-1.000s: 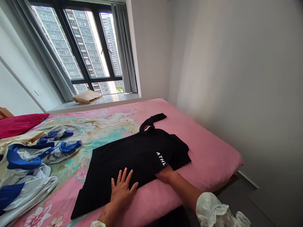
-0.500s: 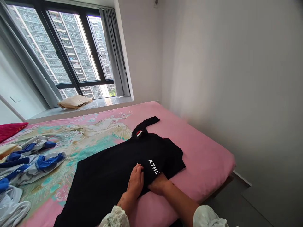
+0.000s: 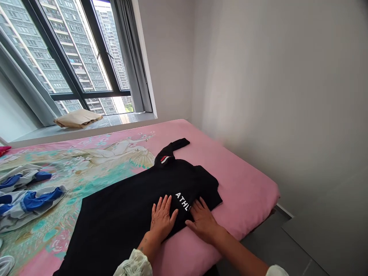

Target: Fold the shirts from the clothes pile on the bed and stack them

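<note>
A black T-shirt (image 3: pixel 135 209) with white lettering lies partly folded on the bed (image 3: pixel 244 188), its red-and-white-trimmed sleeve pointing toward the window. My left hand (image 3: pixel 162 218) rests flat on the shirt beside the lettering, fingers stretched out. Just to its right, my right hand (image 3: pixel 202 220) lies flat on the folded edge near the bed's front side, fingers spread. Neither hand grips the cloth.
A heap of white-and-blue clothes (image 3: pixel 25 193) lies at the left of the flowered pink sheet. A tan cushion (image 3: pixel 76 117) sits on the window sill. A grey wall (image 3: pixel 273 96) runs close along the bed's right side, with dark floor (image 3: pixel 301 241) below.
My left hand slid right along the shirt to the lettering. My right hand came out from under the folded edge and now lies flat on top. The view shifted right.
</note>
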`<action>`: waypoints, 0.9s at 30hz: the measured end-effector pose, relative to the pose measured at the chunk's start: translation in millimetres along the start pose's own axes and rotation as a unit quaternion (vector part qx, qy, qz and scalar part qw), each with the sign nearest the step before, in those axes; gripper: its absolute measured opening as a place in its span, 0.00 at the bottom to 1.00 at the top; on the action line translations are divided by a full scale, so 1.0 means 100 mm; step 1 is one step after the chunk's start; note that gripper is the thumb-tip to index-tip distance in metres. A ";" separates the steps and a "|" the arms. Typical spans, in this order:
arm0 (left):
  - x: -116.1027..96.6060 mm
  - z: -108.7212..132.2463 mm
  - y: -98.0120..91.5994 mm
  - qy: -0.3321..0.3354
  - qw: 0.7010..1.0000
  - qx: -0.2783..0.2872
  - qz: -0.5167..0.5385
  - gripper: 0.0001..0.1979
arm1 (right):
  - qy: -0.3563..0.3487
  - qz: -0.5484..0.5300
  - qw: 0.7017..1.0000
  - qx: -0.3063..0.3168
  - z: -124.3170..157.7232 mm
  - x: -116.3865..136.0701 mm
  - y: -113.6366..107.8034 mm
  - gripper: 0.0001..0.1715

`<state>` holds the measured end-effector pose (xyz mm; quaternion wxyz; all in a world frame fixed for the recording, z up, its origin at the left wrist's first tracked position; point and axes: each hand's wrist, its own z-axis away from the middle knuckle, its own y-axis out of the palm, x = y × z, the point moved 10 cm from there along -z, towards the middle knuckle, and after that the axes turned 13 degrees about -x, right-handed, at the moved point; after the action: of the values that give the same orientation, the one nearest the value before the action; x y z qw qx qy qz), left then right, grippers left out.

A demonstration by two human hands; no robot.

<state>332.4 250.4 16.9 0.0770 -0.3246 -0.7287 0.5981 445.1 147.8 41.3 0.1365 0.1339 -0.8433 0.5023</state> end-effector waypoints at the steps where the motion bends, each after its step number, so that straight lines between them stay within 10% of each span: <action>1: -0.01 -0.01 -0.01 -0.007 1.000 0.005 -0.004 0.31 | 0.009 0.010 1.000 -0.011 0.04 -0.10 -0.03 0.34; 9: -0.03 0.01 -0.01 -0.019 0.999 -0.036 -0.016 0.31 | 0.045 0.063 0.977 -0.198 -0.06 -0.48 -0.58 0.24; 12: -0.03 0.02 0.01 -0.004 0.999 -0.048 -0.011 0.31 | 0.013 0.062 0.984 -0.168 -0.30 -0.48 -0.54 0.36; 19: 0.00 0.02 0.06 -0.008 0.998 -0.052 -0.020 0.33 | 0.068 0.029 0.984 -0.164 -0.31 -0.77 -0.43 0.08; 27: 0.04 -0.03 -0.02 -0.034 0.998 -0.060 0.013 0.30 | 0.054 -0.022 0.974 -0.220 -0.11 -0.80 -0.52 0.13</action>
<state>330.1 254.8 18.0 0.0252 -0.3176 -0.7611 0.5651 538.9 140.2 59.4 0.2190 0.0920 -0.9213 0.3080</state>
